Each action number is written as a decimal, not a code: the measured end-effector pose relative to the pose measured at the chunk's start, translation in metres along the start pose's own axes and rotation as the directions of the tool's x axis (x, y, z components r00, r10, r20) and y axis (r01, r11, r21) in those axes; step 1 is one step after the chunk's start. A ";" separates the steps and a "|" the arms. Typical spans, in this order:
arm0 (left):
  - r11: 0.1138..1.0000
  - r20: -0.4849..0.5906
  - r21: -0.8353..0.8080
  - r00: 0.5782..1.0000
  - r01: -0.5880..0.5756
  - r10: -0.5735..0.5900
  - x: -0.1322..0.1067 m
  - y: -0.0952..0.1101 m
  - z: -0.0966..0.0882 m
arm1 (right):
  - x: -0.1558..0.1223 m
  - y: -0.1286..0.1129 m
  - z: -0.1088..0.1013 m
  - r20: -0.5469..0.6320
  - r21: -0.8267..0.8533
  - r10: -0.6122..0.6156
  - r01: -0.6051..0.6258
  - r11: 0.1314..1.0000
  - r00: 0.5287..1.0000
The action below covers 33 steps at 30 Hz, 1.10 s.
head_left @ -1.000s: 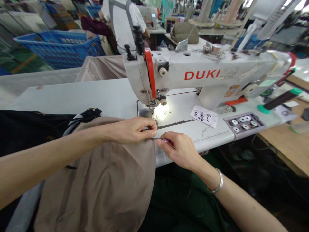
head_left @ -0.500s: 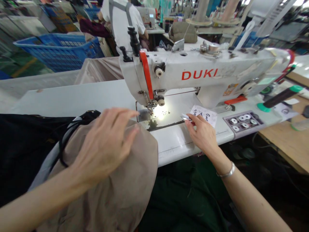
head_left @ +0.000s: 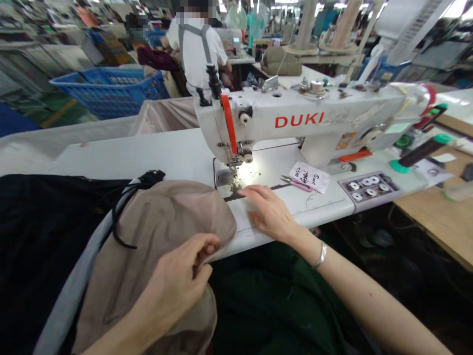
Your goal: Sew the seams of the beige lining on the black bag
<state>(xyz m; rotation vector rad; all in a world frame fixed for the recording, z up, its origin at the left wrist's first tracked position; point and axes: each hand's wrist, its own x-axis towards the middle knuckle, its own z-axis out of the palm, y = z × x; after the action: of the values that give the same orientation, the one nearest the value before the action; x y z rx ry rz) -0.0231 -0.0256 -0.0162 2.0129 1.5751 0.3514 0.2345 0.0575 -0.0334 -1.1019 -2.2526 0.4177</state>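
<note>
In the head view, the tan cloth (head_left: 151, 231) is lying left of the right hand (head_left: 269, 212), with the left hand (head_left: 181, 281) pinching its edge. The right's blurred fingers, apparently loosely spread, are hovering near the table (head_left: 158, 153); 1 pair of pink snips (head_left: 302, 185) is lying beyond.

Behind lie pale worktables (head_left: 242, 60) and a yellow-striped green floor (head_left: 55, 105).

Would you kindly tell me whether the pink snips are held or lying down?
Lying down: the pink snips rest on the table, overlapping the paper slip, with the right hand apart from them.
</note>
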 end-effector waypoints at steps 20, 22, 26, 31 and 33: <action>0.303 0.238 -0.877 0.885 0.373 -0.400 -0.076 -0.030 -0.067 | 0.102 -0.074 0.033 0.202 0.883 0.034 -0.197 0.427 0.979; 0.412 0.191 -0.846 0.914 0.338 -0.357 -0.078 -0.029 -0.067 | 0.101 -0.072 0.034 0.205 0.867 0.059 -0.209 0.452 0.977; 0.688 0.072 -0.665 0.941 0.292 -0.330 -0.081 -0.021 -0.062 | 0.096 -0.067 0.029 0.169 0.850 0.141 -0.217 0.480 0.975; 0.943 -0.065 -0.214 0.960 0.255 -0.274 -0.100 -0.029 -0.027 | 0.083 -0.060 0.004 0.118 0.852 0.183 -0.194 0.486 0.976; 0.956 -0.017 -0.070 0.958 0.286 -0.287 -0.111 -0.036 -0.010 | 0.079 -0.059 -0.011 0.224 0.812 0.112 -0.249 0.527 0.968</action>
<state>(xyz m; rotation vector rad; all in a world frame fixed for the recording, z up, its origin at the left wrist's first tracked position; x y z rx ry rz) -0.0877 -0.1228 -0.0143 1.7038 1.8170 0.3144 0.1679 0.0845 0.0342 -0.7591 -1.6396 1.5335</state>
